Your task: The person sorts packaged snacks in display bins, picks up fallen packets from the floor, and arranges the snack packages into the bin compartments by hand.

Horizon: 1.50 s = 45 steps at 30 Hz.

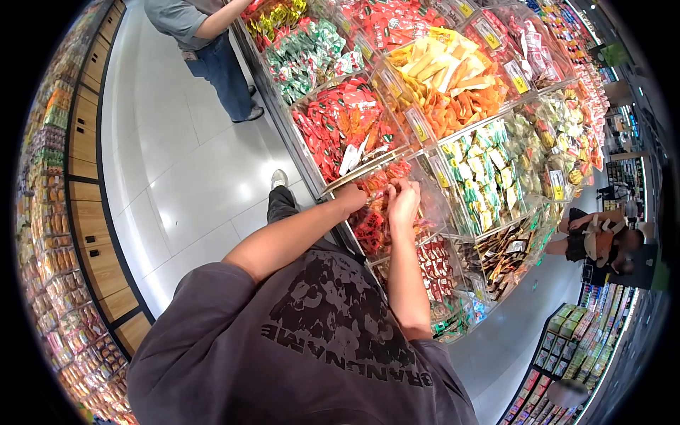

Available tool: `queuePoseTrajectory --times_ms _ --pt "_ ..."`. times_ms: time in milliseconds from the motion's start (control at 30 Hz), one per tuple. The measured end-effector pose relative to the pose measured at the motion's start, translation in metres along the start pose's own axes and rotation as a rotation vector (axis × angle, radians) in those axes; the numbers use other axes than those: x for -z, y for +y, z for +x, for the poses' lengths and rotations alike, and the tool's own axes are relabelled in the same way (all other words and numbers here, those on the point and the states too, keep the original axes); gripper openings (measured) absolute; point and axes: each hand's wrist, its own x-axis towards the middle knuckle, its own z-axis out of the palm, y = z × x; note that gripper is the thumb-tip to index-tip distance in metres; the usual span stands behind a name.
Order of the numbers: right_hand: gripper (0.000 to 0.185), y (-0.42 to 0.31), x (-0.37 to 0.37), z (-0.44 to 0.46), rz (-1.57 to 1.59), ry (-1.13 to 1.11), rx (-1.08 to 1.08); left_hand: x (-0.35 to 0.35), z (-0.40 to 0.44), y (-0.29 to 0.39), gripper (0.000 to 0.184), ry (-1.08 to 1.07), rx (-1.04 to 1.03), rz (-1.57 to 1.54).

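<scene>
Both of my hands are over a clear bin of red-wrapped packets (370, 228) at the near edge of the display. My left hand (352, 199) is at the bin's left side, its fingers bent down among red packets and partly hidden. A little to the right, my right hand (404, 201) has its fingers curled together over the packets; what they hold, if anything, is too small to name. Just beyond lies a bin of red and green packets (340, 117), with white scoops or tongs (352, 157) resting in it.
Bins of yellow-orange packets (453, 71) and green-white packets (482, 173) stand farther right. A person in a grey shirt (177, 28) stands at the display's upper left. Another person (595, 237) is at the right. Shelves (53, 234) line the left aisle.
</scene>
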Motion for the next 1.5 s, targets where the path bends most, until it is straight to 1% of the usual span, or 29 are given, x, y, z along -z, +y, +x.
queuePoseTrajectory --times_ms 33,67,133,267,333,400,467,500,567,600,667,733,767,833,867,900,967,1000,1033,1067,1100,1133,1167,1200,1233,1300,1400,1467,1500 --pt "0.008 0.000 0.002 0.001 -0.015 -0.052 -0.022 0.004 -0.015 0.015 0.043 -0.005 0.040 0.022" --pt "0.008 0.000 0.002 0.002 -0.014 -0.050 -0.022 0.006 -0.023 0.022 0.044 -0.011 0.079 0.044" --pt "0.005 0.000 0.003 0.004 -0.050 -0.080 -0.025 0.002 -0.015 0.014 0.040 0.005 0.058 0.044" --pt "0.008 -0.001 0.002 0.001 -0.055 -0.091 -0.006 -0.005 0.015 -0.013 0.036 0.026 0.004 0.048" --pt "0.009 0.001 -0.002 -0.003 0.024 0.037 0.048 -0.007 0.014 -0.012 0.036 0.035 -0.008 0.051" --pt "0.009 -0.001 0.000 -0.003 0.028 0.070 0.074 -0.005 0.010 -0.010 0.037 0.043 -0.017 0.056" --pt "0.009 -0.002 0.001 -0.003 0.033 0.108 0.095 -0.001 0.004 -0.003 0.052 -0.007 0.001 0.120" --pt "0.009 0.000 0.000 -0.002 0.042 0.103 0.128 -0.002 0.001 -0.001 0.052 -0.009 0.001 0.124" --pt "0.009 0.004 0.000 -0.001 0.050 0.100 0.161 -0.005 -0.006 0.004 0.038 0.107 -0.002 0.142" --pt "0.009 0.005 -0.001 0.000 0.050 0.098 0.170 -0.007 0.002 -0.003 0.038 0.107 -0.003 0.142" --pt "0.010 0.007 -0.002 0.003 0.052 0.091 0.182 -0.013 0.028 -0.028 0.033 0.116 -0.097 0.045" --pt "0.010 0.008 -0.003 0.004 0.161 0.137 0.197 -0.011 0.022 -0.026 0.032 0.117 -0.107 0.005" --pt "0.010 0.010 -0.002 0.003 0.161 0.133 0.195 -0.011 0.018 -0.025 0.030 0.115 -0.118 -0.032" --pt "0.010 0.002 0.007 0.002 0.312 0.134 0.062 -0.010 0.012 -0.023 0.030 0.122 -0.109 -0.067" --pt "0.010 0.006 0.007 0.003 0.311 0.129 0.059 -0.010 0.010 -0.022 0.030 0.129 -0.104 -0.103" --pt "0.010 0.011 0.008 0.005 0.281 0.181 0.077 -0.008 0.008 -0.020 0.031 0.073 -0.108 -0.171" --pt "0.013 0.021 0.011 0.007 0.236 0.260 0.100 -0.005 0.003 -0.019 0.032 0.049 -0.108 -0.176" --pt "0.015 0.021 0.017 0.006 0.234 0.237 0.067 -0.004 0.001 -0.022 0.033 0.026 -0.113 -0.179" --pt "0.016 0.032 0.015 0.008 0.298 0.237 0.030 -0.001 0.001 -0.023 0.039 -0.036 -0.112 -0.208" --pt "0.017 0.039 0.012 0.010 0.361 0.238 -0.007 -0.003 -0.002 -0.026 0.039 -0.039 -0.103 -0.207" --pt "0.020 0.030 0.020 0.009 0.511 0.192 -0.083 -0.004 -0.007 -0.027 0.035 -0.009 -0.129 -0.201" --pt "0.022 0.029 0.023 0.010 0.585 0.184 -0.112 -0.003 -0.016 -0.021 0.033 0.022 -0.157 -0.195" --pt "0.023 0.031 0.024 0.012 0.688 0.169 -0.142 -0.001 -0.024 -0.015 0.034 -0.020 -0.146 -0.098" --pt "0.024 0.035 0.025 0.014 0.790 0.153 -0.172 0.000 -0.034 -0.007 0.034 -0.023 -0.142 -0.097" --pt "0.024 0.032 0.030 0.013 0.790 0.154 -0.175 0.001 -0.043 -0.002 0.036 -0.017 -0.136 -0.051" --pt "0.025 0.023 0.044 0.015 0.746 0.041 -0.193 0.004 -0.060 0.012 0.038 -0.010 -0.132 -0.005" --pt "0.023 0.001 0.055 0.021 0.810 -0.016 -0.119 0.009 -0.071 0.013 0.038 -0.060 -0.119 -0.064" --pt "0.022 -0.011 0.054 0.031 0.808 -0.035 -0.117 0.012 -0.068 0.005 0.032 -0.047 -0.212 -0.220" --pt "0.021 -0.021 0.052 0.037 0.797 -0.050 -0.048 0.022 -0.087 0.023 0.033 -0.105 -0.195 -0.209"
